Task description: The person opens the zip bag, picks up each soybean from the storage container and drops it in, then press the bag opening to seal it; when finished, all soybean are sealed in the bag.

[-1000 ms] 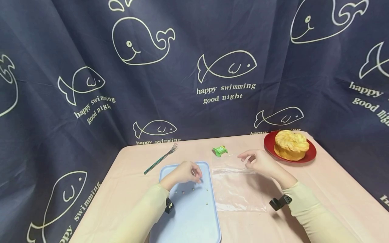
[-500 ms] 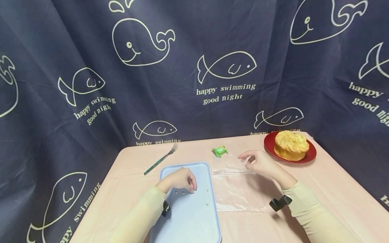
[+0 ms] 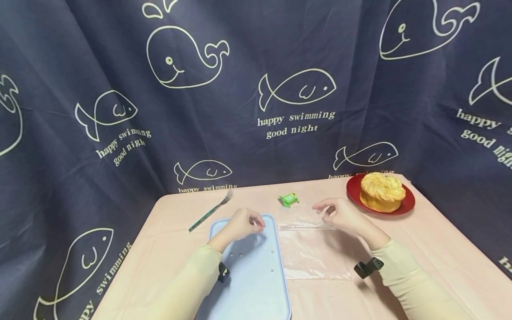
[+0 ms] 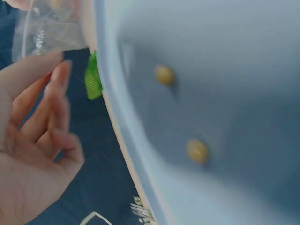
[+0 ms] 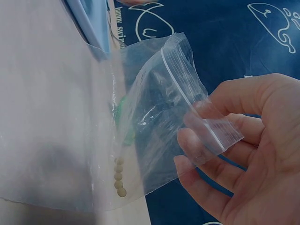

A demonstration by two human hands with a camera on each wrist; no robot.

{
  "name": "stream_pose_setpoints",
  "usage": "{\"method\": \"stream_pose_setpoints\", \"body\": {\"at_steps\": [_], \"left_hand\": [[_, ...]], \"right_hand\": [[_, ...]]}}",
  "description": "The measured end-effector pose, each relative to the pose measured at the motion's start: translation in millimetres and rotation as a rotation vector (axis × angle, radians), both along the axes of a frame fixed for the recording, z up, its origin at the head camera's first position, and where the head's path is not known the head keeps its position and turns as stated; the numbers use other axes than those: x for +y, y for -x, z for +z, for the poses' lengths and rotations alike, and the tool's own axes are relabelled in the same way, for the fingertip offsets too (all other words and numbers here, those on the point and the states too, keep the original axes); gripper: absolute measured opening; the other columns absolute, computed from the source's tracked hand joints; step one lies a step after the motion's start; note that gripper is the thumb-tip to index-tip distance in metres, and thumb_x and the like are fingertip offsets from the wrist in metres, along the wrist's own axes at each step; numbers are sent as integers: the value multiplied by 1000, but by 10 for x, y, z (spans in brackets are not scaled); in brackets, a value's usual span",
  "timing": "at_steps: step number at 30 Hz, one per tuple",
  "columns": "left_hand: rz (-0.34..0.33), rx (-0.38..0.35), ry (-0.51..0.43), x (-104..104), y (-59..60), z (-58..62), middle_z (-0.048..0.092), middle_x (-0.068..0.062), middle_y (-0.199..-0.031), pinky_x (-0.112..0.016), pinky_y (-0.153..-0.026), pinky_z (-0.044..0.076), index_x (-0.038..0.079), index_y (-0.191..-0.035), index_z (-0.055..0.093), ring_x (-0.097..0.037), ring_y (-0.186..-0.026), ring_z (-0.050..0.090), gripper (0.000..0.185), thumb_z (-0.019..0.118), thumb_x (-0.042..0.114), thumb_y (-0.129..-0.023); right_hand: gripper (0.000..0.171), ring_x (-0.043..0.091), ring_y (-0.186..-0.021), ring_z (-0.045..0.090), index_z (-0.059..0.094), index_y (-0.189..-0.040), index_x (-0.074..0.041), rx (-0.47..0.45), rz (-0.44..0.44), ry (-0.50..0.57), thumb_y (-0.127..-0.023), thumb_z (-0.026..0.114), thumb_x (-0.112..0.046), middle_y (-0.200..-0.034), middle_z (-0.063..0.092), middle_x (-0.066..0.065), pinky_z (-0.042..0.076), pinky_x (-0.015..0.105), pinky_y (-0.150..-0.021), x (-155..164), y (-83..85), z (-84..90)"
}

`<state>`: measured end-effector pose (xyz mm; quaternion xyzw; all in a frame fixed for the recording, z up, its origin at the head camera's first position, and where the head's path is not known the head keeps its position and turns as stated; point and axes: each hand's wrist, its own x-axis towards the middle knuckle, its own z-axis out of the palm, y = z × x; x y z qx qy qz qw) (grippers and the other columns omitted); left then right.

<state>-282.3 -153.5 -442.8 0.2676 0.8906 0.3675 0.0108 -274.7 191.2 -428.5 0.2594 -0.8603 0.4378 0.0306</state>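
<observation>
My left hand [image 3: 242, 226] is above the far part of a light blue tray [image 3: 248, 284], thumb and fingertips together in a pinch. The soybean between them is hidden by the fingers. Several tan soybeans lie on the tray, one of them a soybean [image 4: 198, 151] close to the left wrist camera. My right hand [image 3: 340, 216] holds the mouth of a clear zip bag [image 5: 154, 112], thumb and fingers on either side of its zip strip. At the bottom of the bag a short row of soybeans [image 5: 119, 178] shows through the plastic.
A green-wrapped candy [image 3: 289, 200] lies behind the bag. To the left of the tray is a fork [image 3: 211, 211] with a green handle. At the back right stands a red plate [image 3: 409, 205] with a round golden bread [image 3: 382, 193]. A dark blue curtain [image 3: 240, 120] hangs behind the table.
The left hand dipped to the tray, then rose and moved away toward the tray's far edge. A soybean where it dipped is gone from the tray. The right hand stayed in place.
</observation>
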Motion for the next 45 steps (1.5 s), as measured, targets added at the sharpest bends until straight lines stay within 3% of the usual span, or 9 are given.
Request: {"method": "stream_pose_setpoints", "body": {"at_steps": [5,10,18,25,28,33,38,42,45], "left_hand": [[132,124,-160,210,33,99,75,3,-87,-27,-69,52,14,-84,78,-9,-73,63,8,81,7,-84],[138,184,-265,465,50,171,76,3,-90,-27,-72,51,12,-88,78,-12,-78,64,7,81,6,-84],[118,202,-252,860,29,206,71,8,-85,-25,-71,47,14,-89,81,-23,-83,62,9,85,9,-82],[129,211,-238,993,45,132,73,7,-88,-25,-73,47,16,-91,82,-30,-87,61,13,86,10,-81],[128,205,-267,996,45,112,75,6,-92,-24,-74,48,15,-92,82,-30,-89,63,14,87,10,-80],[146,210,-366,923,20,119,75,4,-96,-25,-73,52,11,-99,80,-14,-85,64,16,85,12,-84],[245,211,-469,720,6,106,74,-4,-100,-32,-77,57,5,-107,74,-17,-86,68,15,73,12,-94],[298,134,-402,499,-1,30,73,-3,-94,-31,-80,56,7,-101,73,-17,-85,67,9,72,13,-94],[252,42,-298,339,-45,-49,73,-1,-89,-29,-77,55,8,-95,75,-13,-80,66,6,75,11,-91]], "right_hand": [[36,18,-76,64,74,-109,4,-7,2,2,-78,59,12,-92,71,10,53,26,-64,-5,-1,-9],[36,21,-77,65,74,-109,3,-15,6,1,-78,58,11,-93,71,10,53,26,-65,-12,4,-25],[36,22,-77,66,73,-109,5,-5,19,9,-78,58,12,-92,72,13,54,26,-66,-31,-15,-41],[36,23,-77,67,75,-108,1,11,0,-15,-78,58,11,-92,73,11,54,26,-67,-46,-27,-20],[36,21,-76,66,75,-108,2,27,-3,-23,-78,59,11,-93,73,14,54,26,-66,-39,-25,-5],[36,19,-75,66,76,-107,1,34,-17,-27,-77,59,10,-90,72,9,53,25,-65,-37,-27,7],[37,20,-76,66,76,-107,0,19,-32,-33,-77,58,10,-89,72,4,53,26,-66,-27,-29,6],[37,19,-76,65,76,-108,0,15,-40,-37,-78,57,9,-89,72,3,53,26,-67,-19,-29,1],[36,20,-77,65,76,-108,0,15,-35,-34,-78,58,10,-90,72,4,53,26,-67,-21,-25,-6]]}}
